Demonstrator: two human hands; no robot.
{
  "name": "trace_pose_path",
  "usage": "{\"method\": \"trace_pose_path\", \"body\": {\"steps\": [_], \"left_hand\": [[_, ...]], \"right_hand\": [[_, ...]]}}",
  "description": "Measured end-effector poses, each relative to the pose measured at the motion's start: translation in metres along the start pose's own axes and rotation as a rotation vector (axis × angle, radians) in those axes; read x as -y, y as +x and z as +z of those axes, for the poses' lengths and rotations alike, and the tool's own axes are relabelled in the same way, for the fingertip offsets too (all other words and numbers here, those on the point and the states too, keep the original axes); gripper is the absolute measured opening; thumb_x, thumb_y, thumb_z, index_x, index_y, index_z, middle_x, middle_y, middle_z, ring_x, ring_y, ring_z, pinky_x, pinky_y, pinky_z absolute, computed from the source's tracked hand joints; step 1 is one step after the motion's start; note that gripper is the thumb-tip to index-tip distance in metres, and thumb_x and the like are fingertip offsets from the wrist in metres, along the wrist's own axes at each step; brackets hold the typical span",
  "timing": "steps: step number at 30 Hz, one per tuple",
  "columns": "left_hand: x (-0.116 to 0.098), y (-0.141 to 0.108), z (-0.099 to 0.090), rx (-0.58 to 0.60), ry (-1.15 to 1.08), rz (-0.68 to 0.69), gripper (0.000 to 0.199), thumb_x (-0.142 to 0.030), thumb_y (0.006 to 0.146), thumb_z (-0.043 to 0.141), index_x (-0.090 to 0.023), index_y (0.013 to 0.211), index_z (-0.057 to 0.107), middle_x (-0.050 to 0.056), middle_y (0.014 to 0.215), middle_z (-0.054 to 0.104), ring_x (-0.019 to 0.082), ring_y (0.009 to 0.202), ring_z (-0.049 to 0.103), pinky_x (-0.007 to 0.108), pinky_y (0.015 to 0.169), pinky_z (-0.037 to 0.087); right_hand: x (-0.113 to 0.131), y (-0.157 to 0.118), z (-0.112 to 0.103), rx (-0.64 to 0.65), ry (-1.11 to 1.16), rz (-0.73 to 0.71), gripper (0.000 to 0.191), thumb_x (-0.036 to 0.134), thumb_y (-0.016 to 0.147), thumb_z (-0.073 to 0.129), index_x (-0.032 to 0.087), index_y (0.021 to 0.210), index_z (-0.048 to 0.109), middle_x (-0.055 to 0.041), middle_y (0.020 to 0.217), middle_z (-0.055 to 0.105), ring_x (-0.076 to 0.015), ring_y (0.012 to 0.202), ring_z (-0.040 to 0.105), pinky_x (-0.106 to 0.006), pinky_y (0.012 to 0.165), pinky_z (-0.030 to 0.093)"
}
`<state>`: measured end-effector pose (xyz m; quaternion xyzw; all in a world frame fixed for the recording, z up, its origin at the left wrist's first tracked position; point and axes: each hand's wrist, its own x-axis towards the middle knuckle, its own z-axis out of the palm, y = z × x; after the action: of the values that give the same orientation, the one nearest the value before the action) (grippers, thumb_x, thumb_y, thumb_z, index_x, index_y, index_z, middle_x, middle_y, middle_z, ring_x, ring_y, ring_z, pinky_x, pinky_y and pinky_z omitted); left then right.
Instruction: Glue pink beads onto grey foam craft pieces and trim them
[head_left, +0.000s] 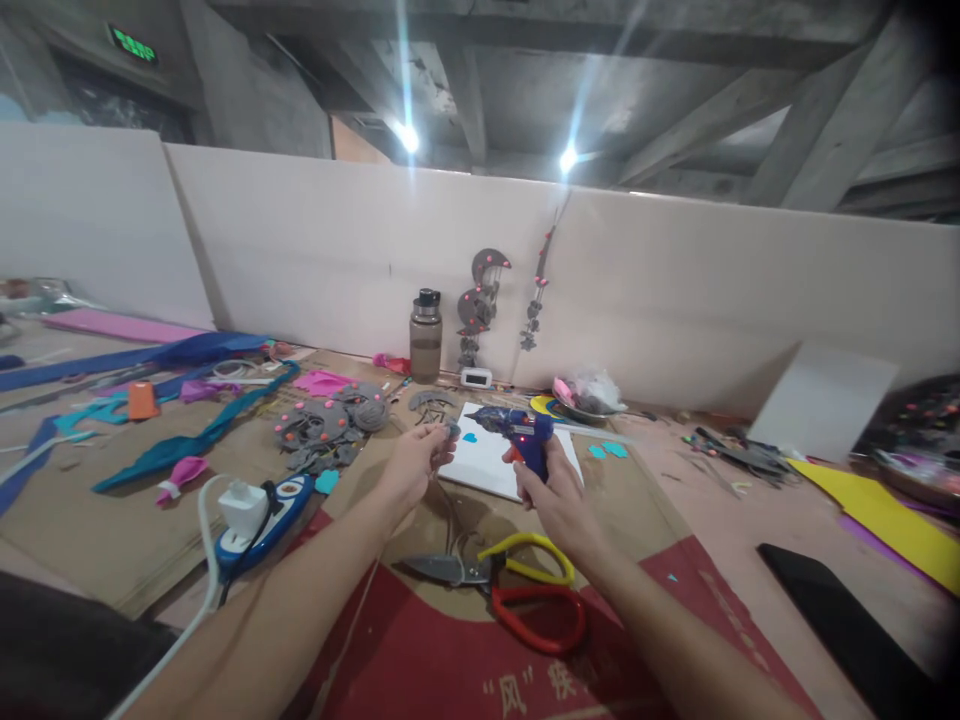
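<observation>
My right hand is wrapped round the handle of a blue glue gun, whose nozzle points left. My left hand pinches a small grey piece just left of the nozzle; the two look slightly apart. Under the gun lies a white board with a small teal shape on it. A grey cord hangs below my left hand. Scissors with one yellow and one red handle lie on the cardboard nearer to me.
Left are a blue-white power strip, grey pieces with pink dots and teal fabric. A bottle stands behind; a plate sits beyond the board. At right lie a black phone and yellow sheet.
</observation>
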<state>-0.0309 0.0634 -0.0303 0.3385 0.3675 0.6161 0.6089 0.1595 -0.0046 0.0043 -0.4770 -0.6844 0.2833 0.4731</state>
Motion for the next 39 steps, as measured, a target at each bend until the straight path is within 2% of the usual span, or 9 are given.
{"method": "trace_pose_path", "body": {"steps": [5,10,16,25,31,39], "left_hand": [[-0.002,0.001,-0.001,-0.025,-0.025,0.013,0.026,-0.03,0.059,0.074,-0.012,0.072,0.06,-0.001,0.06,0.058,0.007,0.053,0.052,0.017,0.049,0.039],[-0.006,-0.003,0.004,-0.03,-0.063,0.0,0.025,-0.025,0.056,0.076,-0.011,0.069,0.059,-0.001,0.058,0.057,0.007,0.054,0.053,0.018,0.053,0.042],[-0.008,-0.009,0.008,-0.009,-0.037,-0.013,0.028,-0.027,0.056,0.076,-0.011,0.071,0.06,0.0,0.061,0.058,0.008,0.055,0.054,0.02,0.055,0.044],[-0.009,-0.015,0.014,0.01,0.063,0.058,0.027,-0.031,0.056,0.076,-0.011,0.064,0.058,0.0,0.058,0.058,0.008,0.053,0.052,0.021,0.052,0.041],[-0.008,-0.012,0.01,-0.024,0.032,0.092,0.025,-0.029,0.057,0.075,-0.011,0.066,0.06,-0.001,0.057,0.057,0.008,0.053,0.052,0.021,0.055,0.042],[-0.009,-0.014,0.012,0.001,0.039,0.084,0.023,-0.028,0.058,0.074,-0.012,0.065,0.059,-0.001,0.058,0.056,0.007,0.053,0.051,0.02,0.052,0.04]], "right_hand": [[0.003,-0.003,0.003,0.01,-0.182,-0.043,0.019,0.027,0.084,0.045,0.02,0.102,0.049,-0.003,0.087,0.06,-0.014,0.069,0.053,-0.027,0.064,0.04],[0.004,-0.002,0.003,0.024,-0.205,-0.014,0.021,0.026,0.085,0.044,0.021,0.105,0.048,-0.0029,0.09,0.061,-0.0147,0.072,0.054,-0.027,0.065,0.04],[0.005,-0.004,0.004,0.063,-0.212,-0.01,0.023,0.026,0.085,0.044,0.02,0.107,0.046,-0.0045,0.093,0.063,-0.0161,0.076,0.057,-0.028,0.069,0.042],[0.008,-0.006,0.005,0.069,-0.285,-0.049,0.024,0.029,0.087,0.041,0.019,0.108,0.047,-0.0076,0.096,0.063,-0.0188,0.083,0.058,-0.031,0.074,0.042],[0.008,-0.006,0.004,0.052,-0.355,-0.014,0.025,0.031,0.087,0.041,0.018,0.107,0.048,-0.0097,0.096,0.063,-0.0215,0.084,0.059,-0.033,0.074,0.042],[0.007,-0.006,0.006,0.048,-0.341,-0.043,0.028,0.031,0.087,0.042,0.017,0.11,0.048,-0.0103,0.098,0.063,-0.0214,0.085,0.059,-0.033,0.074,0.043]]}}
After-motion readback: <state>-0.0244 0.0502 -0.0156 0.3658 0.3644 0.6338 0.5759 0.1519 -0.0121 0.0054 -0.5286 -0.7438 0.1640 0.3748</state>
